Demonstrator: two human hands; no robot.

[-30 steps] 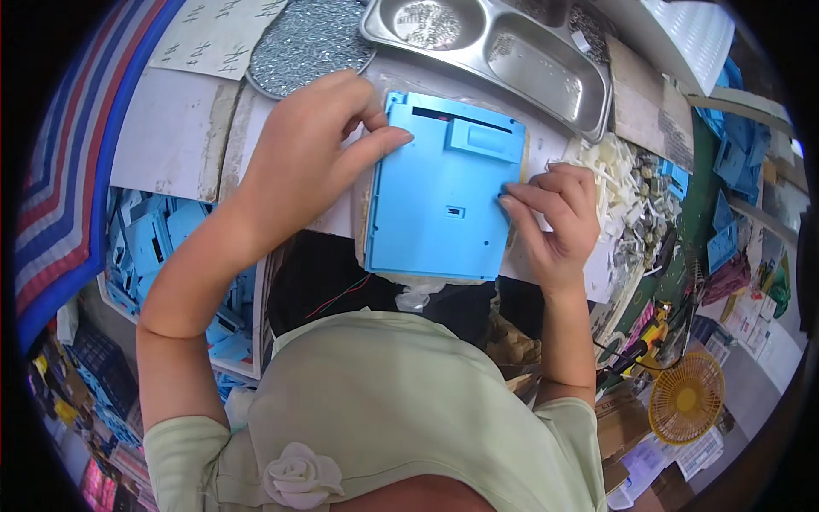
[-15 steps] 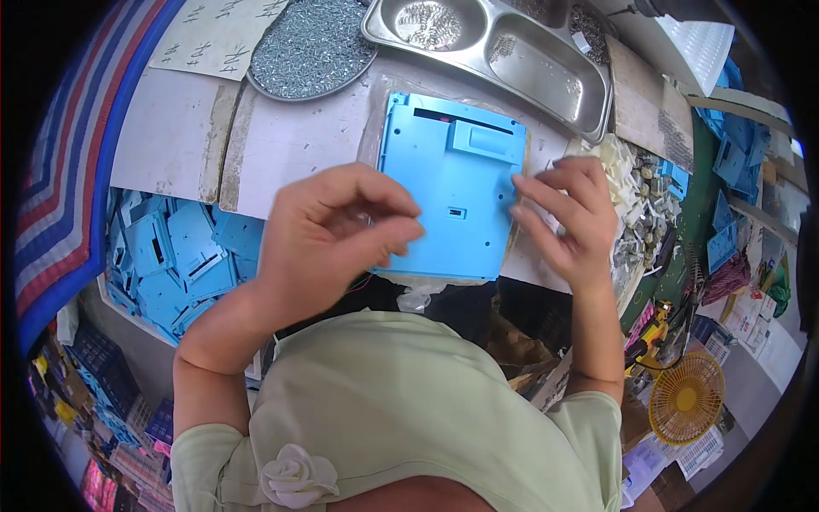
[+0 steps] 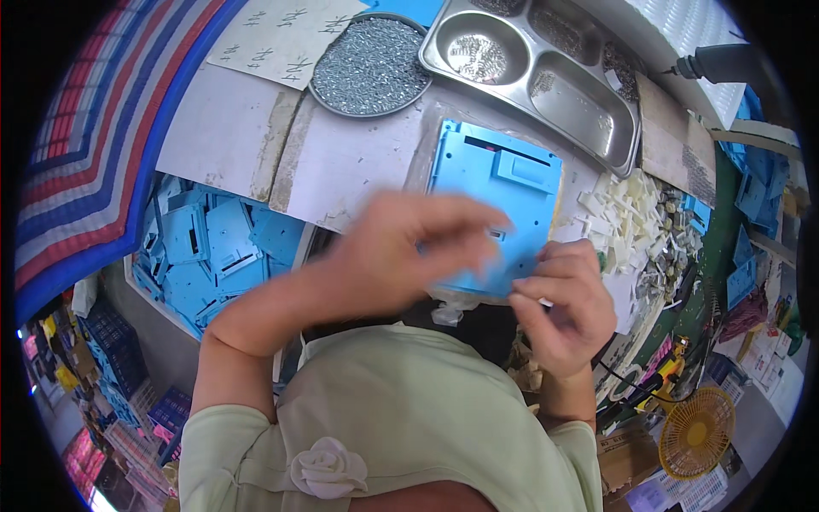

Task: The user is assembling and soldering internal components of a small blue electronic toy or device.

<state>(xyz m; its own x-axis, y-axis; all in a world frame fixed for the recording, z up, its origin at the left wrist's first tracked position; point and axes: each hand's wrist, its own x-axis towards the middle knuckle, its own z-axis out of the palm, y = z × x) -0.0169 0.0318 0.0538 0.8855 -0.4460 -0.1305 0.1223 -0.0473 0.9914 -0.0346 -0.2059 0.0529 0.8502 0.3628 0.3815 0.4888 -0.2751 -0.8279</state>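
Observation:
A light-blue plastic casing [image 3: 522, 203] lies flat on the bench in front of me, with a long slot, a raised block and a small opening in its face. Over its near left part hovers my left hand [image 3: 408, 246], smeared by motion; whether it holds anything does not show. My right hand [image 3: 567, 309] is at the casing's near right corner, fingers curled with thumb and fingertips close together. Anything pinched there is too small or hidden. Clear plastic film [image 3: 445, 314] sticks out under the casing's near edge.
A round dish of small metal screws or pins [image 3: 371, 68] and a steel compartment tray [image 3: 589, 115] stand at the back. White plastic pieces [image 3: 627, 209] are heaped on the right. Blue casings [image 3: 217, 247] fill a bin on the left. A dark screwdriver-like tool [image 3: 712, 66] hangs far right.
The whole view has shifted, so the bench sits further right. My left hand has moved right across the casing. My right hand has come down to its near right corner, its fingers now curled.

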